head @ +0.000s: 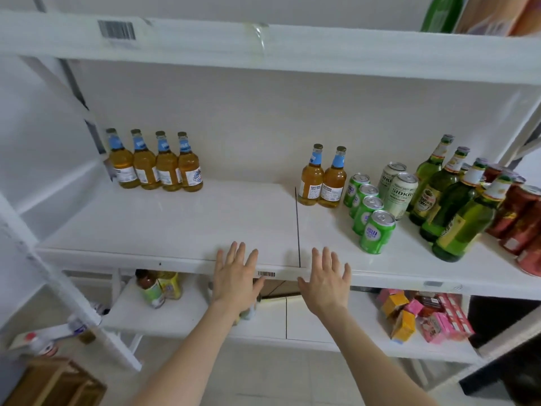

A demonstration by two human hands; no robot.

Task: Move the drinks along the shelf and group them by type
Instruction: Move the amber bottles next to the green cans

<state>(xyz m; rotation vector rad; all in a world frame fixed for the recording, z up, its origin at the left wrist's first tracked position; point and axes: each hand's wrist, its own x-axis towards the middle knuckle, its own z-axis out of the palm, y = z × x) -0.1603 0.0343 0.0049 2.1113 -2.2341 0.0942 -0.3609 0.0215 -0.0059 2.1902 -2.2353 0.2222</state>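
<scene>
Several amber bottles with blue neck labels point(155, 162) stand in a row at the back left of the white shelf point(175, 224). Two more of the same amber bottles point(322, 178) stand right of the shelf's seam. Beside them runs a line of several green cans point(369, 212), then two pale cans point(398, 189), several green glass bottles point(450, 200) and red cans point(521, 221) at the far right. My left hand point(235, 276) and my right hand point(326, 281) are spread flat with straight fingers at the shelf's front edge, holding nothing.
The shelf above point(263, 45) overhangs with a barcode tag. On the lower shelf sit a few bottles point(155, 288) at left and pink and orange boxes point(421, 315) at right. A wooden crate point(52, 382) stands on the floor at the bottom left.
</scene>
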